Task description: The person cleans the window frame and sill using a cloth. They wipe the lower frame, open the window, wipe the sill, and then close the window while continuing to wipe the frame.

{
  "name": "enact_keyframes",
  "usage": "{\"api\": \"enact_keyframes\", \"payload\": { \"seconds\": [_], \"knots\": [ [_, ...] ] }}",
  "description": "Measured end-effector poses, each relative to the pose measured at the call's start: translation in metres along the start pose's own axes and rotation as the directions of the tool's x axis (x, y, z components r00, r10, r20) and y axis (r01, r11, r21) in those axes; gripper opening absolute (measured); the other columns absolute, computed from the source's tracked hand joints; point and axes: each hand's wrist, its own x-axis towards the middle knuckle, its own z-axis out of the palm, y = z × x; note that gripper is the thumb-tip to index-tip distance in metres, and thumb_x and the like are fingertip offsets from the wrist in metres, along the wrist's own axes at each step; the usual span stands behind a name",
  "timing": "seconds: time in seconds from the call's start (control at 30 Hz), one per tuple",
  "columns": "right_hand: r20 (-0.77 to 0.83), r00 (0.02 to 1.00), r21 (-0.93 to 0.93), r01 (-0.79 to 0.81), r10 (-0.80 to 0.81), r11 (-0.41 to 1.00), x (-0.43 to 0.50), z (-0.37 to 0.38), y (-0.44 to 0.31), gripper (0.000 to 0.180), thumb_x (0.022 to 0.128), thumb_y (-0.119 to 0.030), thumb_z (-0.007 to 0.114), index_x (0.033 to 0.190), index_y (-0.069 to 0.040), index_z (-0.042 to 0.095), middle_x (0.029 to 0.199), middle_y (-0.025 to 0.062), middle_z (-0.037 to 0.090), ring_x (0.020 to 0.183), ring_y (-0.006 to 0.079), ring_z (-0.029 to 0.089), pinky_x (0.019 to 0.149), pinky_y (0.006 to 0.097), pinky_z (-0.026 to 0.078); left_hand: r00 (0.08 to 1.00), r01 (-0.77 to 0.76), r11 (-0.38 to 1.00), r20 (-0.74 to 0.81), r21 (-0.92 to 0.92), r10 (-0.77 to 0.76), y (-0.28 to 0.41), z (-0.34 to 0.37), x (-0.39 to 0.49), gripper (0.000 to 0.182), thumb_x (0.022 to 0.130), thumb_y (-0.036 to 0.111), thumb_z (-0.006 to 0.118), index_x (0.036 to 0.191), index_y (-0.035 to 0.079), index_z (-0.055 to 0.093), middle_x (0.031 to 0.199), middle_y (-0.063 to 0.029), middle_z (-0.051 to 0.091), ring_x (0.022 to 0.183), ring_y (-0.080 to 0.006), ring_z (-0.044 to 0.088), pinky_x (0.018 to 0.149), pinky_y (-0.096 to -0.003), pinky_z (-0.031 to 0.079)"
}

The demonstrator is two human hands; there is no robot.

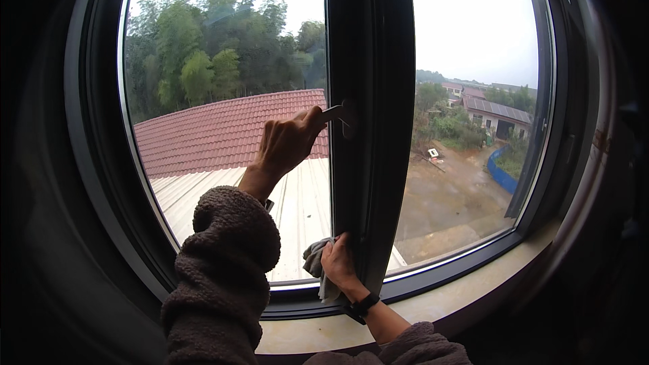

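Observation:
My left hand (pixel 290 143) is raised and closed around the lever handle (pixel 332 112) of a dark-framed window, with the handle's end reaching past my fingers to its mount on the upright frame (pixel 388 126). Lower down, my right hand (pixel 338 262) holds a crumpled grey cloth (pixel 315 258) beside the bottom of that upright. Part of the cloth hangs below the hand, in front of the bottom frame. A dark band is around my right wrist. Glass panes stand left and right of the upright.
A pale stone windowsill (pixel 314 337) runs below the bottom frame (pixel 456 274). Dark window framing curves along the left side. Outside lie a red tiled roof (pixel 228 132), a pale ribbed roof, trees and a muddy yard (pixel 446 203).

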Motion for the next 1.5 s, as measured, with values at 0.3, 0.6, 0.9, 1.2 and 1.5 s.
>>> {"api": "enact_keyframes", "payload": {
  "seconds": [0.3, 0.6, 0.9, 1.2, 1.5],
  "knots": [
    [0.099, 0.993, 0.054, -0.064, 0.058, 0.996, -0.003, -0.011, -0.006, 0.028, 0.095, -0.012, 0.055, 0.112, 0.003, 0.04, 0.088, 0.0311, 0.058, 0.086, 0.0493, 0.061, 0.073, 0.0512, 0.05, 0.975, -0.22, 0.961, 0.07, 0.17, 0.211, -0.022, -0.01, 0.019, 0.021, 0.095, 0.031, 0.065, 0.096, 0.012, 0.055, 0.072, -0.0002, 0.058, 0.066, -0.014, 0.061, 0.046, -0.0285, 0.046],
    [-0.018, 1.0, 0.101, 0.002, 0.0, 0.995, -0.01, -0.004, -0.006, 0.027, 0.095, -0.01, 0.055, 0.113, 0.003, 0.04, 0.084, 0.0288, 0.058, 0.079, 0.0467, 0.063, 0.067, 0.0476, 0.051, 0.974, -0.226, 0.959, 0.016, 0.171, 0.226, -0.028, -0.004, 0.015, 0.025, 0.094, 0.036, 0.067, 0.092, 0.014, 0.054, 0.073, 0.0015, 0.057, 0.072, -0.0132, 0.06, 0.047, -0.0275, 0.047],
    [-0.023, 0.995, -0.048, 0.096, -0.097, 0.994, -0.003, 0.011, 0.01, 0.028, 0.095, -0.01, 0.055, 0.116, 0.004, 0.041, 0.089, 0.0238, 0.062, 0.079, 0.0374, 0.067, 0.073, 0.043, 0.058, 0.996, -0.068, 0.993, 0.068, 0.102, 0.061, -0.01, -0.008, 0.018, 0.025, 0.096, 0.027, 0.065, 0.09, 0.009, 0.049, 0.072, -0.005, 0.058, 0.066, -0.0207, 0.06, 0.058, -0.0389, 0.05],
    [0.005, 0.996, 0.091, -0.087, 0.087, 0.992, -0.002, 0.004, -0.002, 0.024, 0.094, -0.007, 0.053, 0.111, 0.003, 0.04, 0.094, 0.0318, 0.057, 0.09, 0.0497, 0.061, 0.078, 0.0497, 0.049, 0.989, 0.142, 0.984, 0.055, -0.107, -0.137, 0.01, 0.003, -0.006, 0.02, 0.099, 0.017, 0.059, 0.092, 0.004, 0.046, 0.069, -0.0122, 0.06, 0.061, -0.0312, 0.065, 0.051, -0.042, 0.049],
    [0.055, 0.998, 0.135, -0.047, 0.04, 0.99, -0.006, -0.001, 0.007, 0.028, 0.094, -0.006, 0.054, 0.113, 0.001, 0.034, 0.089, 0.0274, 0.054, 0.083, 0.0469, 0.061, 0.076, 0.0486, 0.049, 0.893, 0.443, 0.876, 0.007, -0.193, -0.45, 0.05, 0.031, -0.029, 0.021, 0.101, 0.021, 0.056, 0.096, 0.006, 0.042, 0.07, -0.0173, 0.06, 0.061, -0.0401, 0.064, 0.049, -0.0501, 0.047]
  ]
}}
